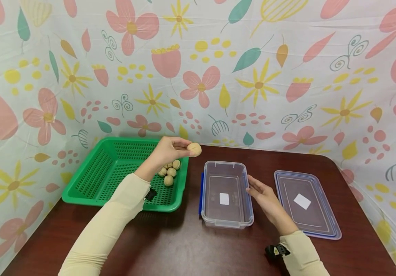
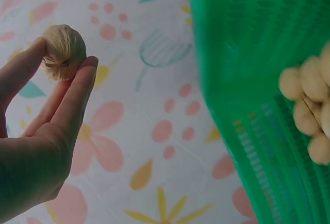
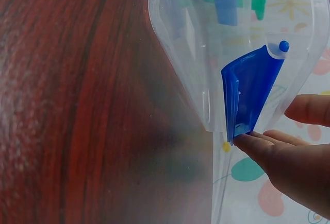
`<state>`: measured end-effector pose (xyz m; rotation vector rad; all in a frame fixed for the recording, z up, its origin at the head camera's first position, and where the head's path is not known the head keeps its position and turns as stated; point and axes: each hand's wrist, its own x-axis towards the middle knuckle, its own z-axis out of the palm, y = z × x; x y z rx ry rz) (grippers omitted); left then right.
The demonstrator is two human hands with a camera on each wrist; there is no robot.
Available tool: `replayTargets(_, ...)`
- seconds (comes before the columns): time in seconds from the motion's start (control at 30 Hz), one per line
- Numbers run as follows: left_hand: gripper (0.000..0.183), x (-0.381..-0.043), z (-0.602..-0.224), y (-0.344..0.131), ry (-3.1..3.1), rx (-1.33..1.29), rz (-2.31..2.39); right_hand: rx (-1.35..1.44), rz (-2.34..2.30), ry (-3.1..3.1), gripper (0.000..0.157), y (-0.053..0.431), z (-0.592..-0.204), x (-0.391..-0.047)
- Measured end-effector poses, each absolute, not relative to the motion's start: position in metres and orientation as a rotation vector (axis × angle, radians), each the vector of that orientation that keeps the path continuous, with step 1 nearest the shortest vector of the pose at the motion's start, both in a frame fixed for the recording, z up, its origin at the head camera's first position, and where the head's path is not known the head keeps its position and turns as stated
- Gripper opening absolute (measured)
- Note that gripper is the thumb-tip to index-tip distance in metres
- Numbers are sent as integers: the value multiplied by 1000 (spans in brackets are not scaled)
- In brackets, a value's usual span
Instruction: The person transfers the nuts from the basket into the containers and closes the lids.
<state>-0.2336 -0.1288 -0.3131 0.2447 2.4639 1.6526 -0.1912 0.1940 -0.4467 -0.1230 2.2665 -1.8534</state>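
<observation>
My left hand (image 1: pixel 172 150) pinches a pale, round walnut (image 1: pixel 194 149) between thumb and fingertips, raised above the right rim of a green plastic basket (image 1: pixel 94 197). In the left wrist view the walnut (image 2: pixel 64 51) shows at the fingertips. Several more walnuts (image 1: pixel 169 180) lie in the basket's right part. A clear plastic box (image 1: pixel 227 218) with blue side latches stands uncovered to the right. My right hand (image 1: pixel 266 199) touches its right side, fingers fairly straight. In the right wrist view those fingertips rest by a hanging blue latch (image 3: pixel 252 90).
A clear lid (image 1: pixel 313 222) with a blue edge and a white label lies flat to the right of my right hand. All stand on a dark red-brown table (image 1: pixel 170 249). A floral cloth (image 1: pixel 218 57) hangs behind and at both sides.
</observation>
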Motion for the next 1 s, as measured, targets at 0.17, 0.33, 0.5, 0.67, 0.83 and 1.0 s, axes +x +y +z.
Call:
replayTargets(0.17,35,-228,-310,-108,2429,299,1724,-124,-1860,2268,55,194,-447,-192)
replayTargets(0.33,34,-221,-310,-89,2428,340,1766,-119,-1861,2256,55,194,-446,-192)
replayTargets(0.5,34,-213,-313,-71,2415,359,1821,-114,-1859,2256,55,193,-446,-191)
replayTargets(0.67,35,-204,-322,-54,2407,350,1887,-107,-1868,2247,55,193,-448,-190)
replayTargets(0.83,34,-195,-336,-39,2413,305,1914,-105,-1868,2244,55,193,-448,-190)
replayTargets(1.0,32,-190,-360,-26,2465,300,1859,-104,-1879,2244,55,193,-447,-190)
